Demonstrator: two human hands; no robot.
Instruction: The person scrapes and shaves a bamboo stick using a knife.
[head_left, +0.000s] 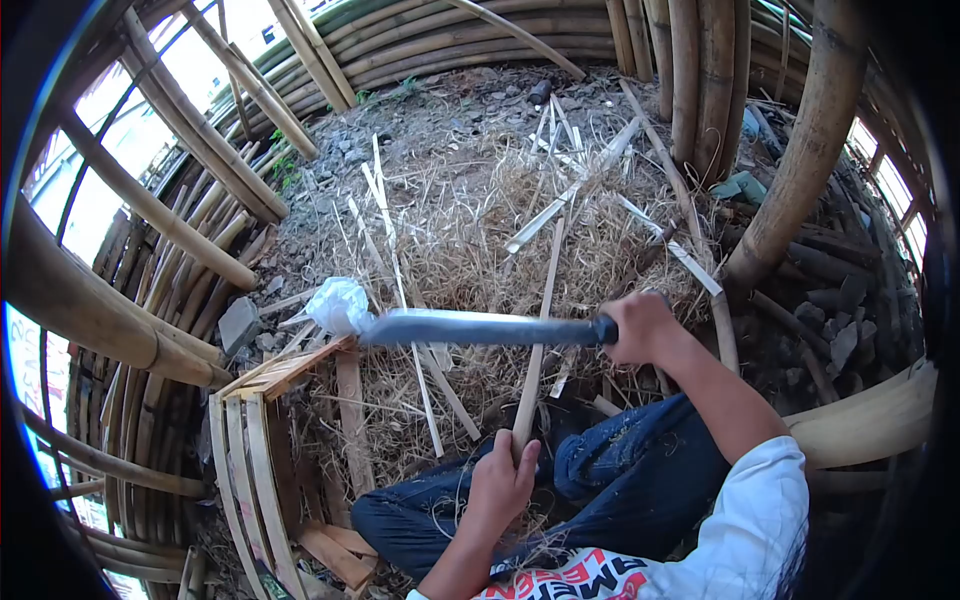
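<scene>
A long machete point(460, 329) lies level across the middle of the view, its broad tip toward the left. My right hand point(640, 328) is wrapped round its handle. Below it, my left hand point(503, 478) grips the lower end of a thin bamboo strip point(533, 385), thumb along it. The strip points up and away from me, and the blade crosses over it; whether they touch I cannot tell. Dry shavings point(450, 240) and several loose pale strips cover the ground beyond my folded legs point(640, 460).
At the lower left stands a wooden slatted crate point(248, 470), with a white plastic bag point(340, 305) by its top corner. Thick bamboo poles point(800, 150) rise on both sides. A grey block point(239, 325) sits at left, and rubble point(845, 335) lies at right.
</scene>
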